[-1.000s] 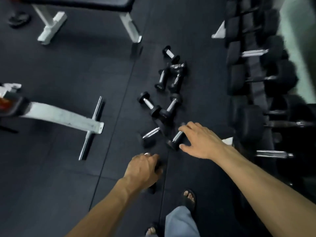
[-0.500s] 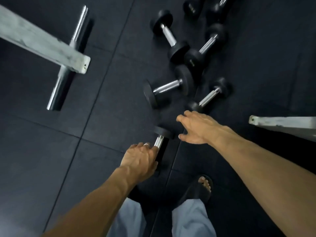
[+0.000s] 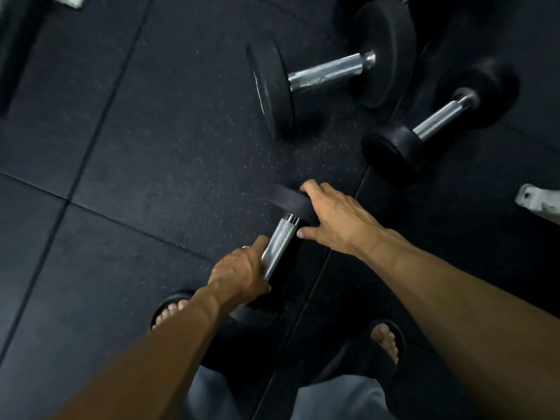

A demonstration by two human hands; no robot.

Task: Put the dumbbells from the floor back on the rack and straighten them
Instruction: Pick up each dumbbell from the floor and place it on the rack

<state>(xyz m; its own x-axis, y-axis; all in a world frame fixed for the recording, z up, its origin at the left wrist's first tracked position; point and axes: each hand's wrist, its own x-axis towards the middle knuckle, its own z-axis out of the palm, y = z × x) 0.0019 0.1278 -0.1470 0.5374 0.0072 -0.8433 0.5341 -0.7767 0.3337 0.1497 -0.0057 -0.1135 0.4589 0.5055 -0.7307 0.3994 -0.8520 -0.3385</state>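
Note:
A black dumbbell with a knurled chrome handle (image 3: 280, 244) lies on the dark rubber floor just in front of my feet. My left hand (image 3: 242, 271) is wrapped around the lower part of that handle. My right hand (image 3: 333, 219) lies over the dumbbell's far weight plate, fingers spread across its rim and thumb under it. Its near plate is mostly hidden under my left wrist. Two more dumbbells lie beyond: a large one (image 3: 327, 71) with broad plates, and a smaller one (image 3: 439, 119) to its right. The rack is out of view.
A white metal foot (image 3: 539, 201) of a frame pokes in at the right edge. A pale object (image 3: 71, 0) sits at the top left corner. My sandalled feet (image 3: 172, 310) stand on the floor mats (image 3: 136, 165) on both sides of the near plate.
The camera has dropped much closer to the floor. My right hand moved back onto the far plate of the dumbbell that my left hand grips.

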